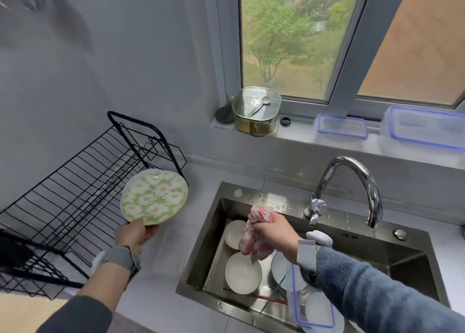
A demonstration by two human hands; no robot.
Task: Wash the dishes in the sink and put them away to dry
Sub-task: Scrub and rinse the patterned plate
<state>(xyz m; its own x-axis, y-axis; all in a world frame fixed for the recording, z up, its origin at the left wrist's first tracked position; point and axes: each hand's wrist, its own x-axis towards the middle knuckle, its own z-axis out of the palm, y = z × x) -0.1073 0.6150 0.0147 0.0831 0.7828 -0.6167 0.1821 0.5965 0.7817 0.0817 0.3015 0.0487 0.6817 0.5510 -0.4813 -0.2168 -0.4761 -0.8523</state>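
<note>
My left hand [135, 234] grips the near rim of a green plate with white daisies [154, 196], held tilted over the counter just right of the black wire drying rack [75, 201]. My right hand [273, 234] grips a bunched pink dishcloth [254, 234] above the steel sink [226, 206]. In the sink lie several white plates and bowls [242, 273], red chopsticks [264, 298] and a clear container with a blue rim [313, 307].
A chrome tap [352, 186] arches over the sink's back edge. On the windowsill stand a glass-lidded pot with a spoon on it [255, 113] and two blue-rimmed plastic containers [342, 128]. The grey counter [161, 269] lies between rack and sink.
</note>
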